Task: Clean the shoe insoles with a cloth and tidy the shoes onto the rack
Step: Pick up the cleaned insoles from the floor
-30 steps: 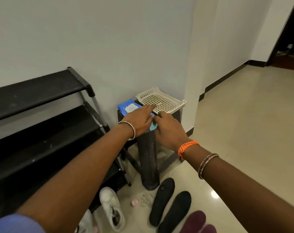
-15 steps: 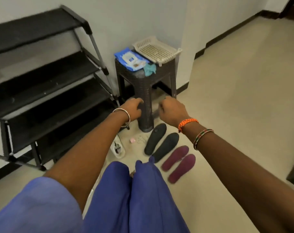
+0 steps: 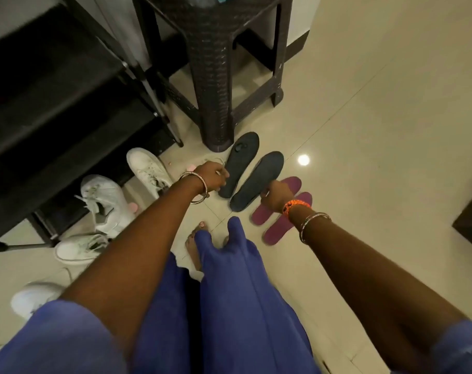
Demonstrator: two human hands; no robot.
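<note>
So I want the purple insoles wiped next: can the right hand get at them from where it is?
Probably yes: the right hand hangs just above the purple insoles, which lie flat on the floor with nothing on top of them.

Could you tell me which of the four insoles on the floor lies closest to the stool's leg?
The dark insole farthest left: its far tip nearly meets the stool leg, unlike its dark partner and both purple ones.
</note>
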